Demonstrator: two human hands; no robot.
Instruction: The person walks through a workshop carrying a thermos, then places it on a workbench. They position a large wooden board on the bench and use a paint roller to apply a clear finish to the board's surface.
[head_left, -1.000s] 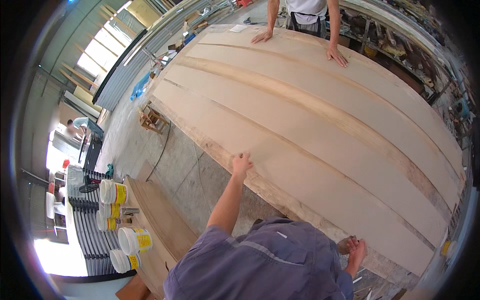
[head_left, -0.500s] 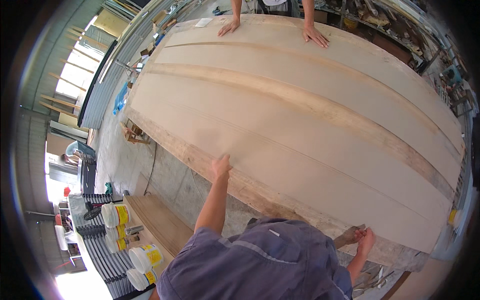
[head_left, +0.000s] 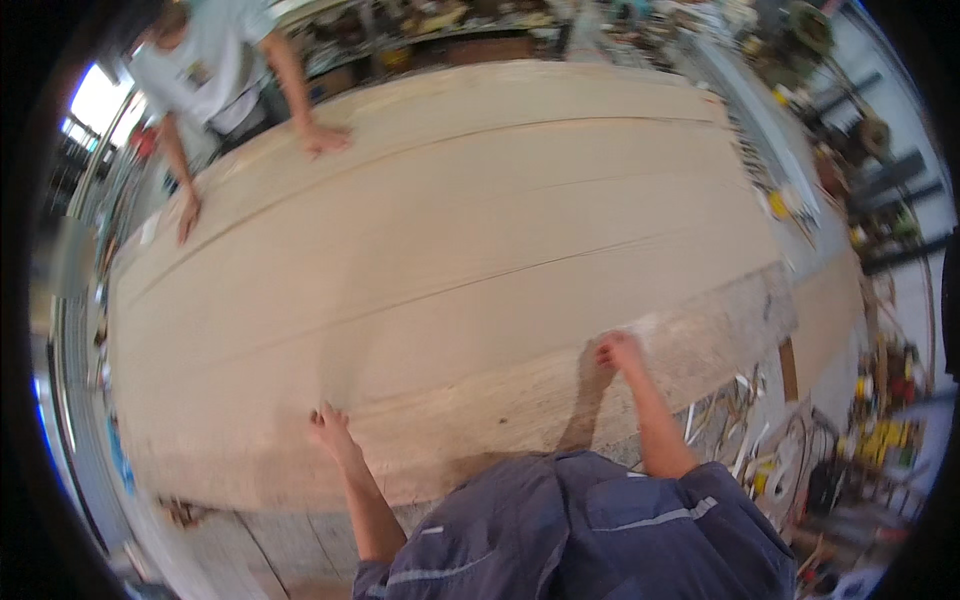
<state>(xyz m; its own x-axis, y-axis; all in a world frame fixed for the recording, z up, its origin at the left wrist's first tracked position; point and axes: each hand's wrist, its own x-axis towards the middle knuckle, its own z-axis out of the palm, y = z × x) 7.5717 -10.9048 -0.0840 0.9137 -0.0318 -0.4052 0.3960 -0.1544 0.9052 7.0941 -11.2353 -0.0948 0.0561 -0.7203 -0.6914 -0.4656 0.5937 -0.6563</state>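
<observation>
A large, thin light-brown sheet spreads over a worn wooden worktop, with long crease-like lines running across it. My left hand is at the sheet's near edge, fingers curled in and pinched on it. Further right along that same edge, my right hand has its fingertips pressed together on the sheet, the arm casting a shadow on the wood. Slight blur softens both sets of fingers. Across the worktop a co-worker leans in, one hand and the other hand resting on the far left side.
Shelves of clutter line the back. Long metal profiles lie beyond the right end. A brown board stands off the right corner, and scraps litter the floor below. Yellow items sit at the far right.
My view has swung to the right, so the co-worker now appears at the upper left. My hands remain at the near edge, closer together. The wide bare-looking bands across the surface no longer show.
</observation>
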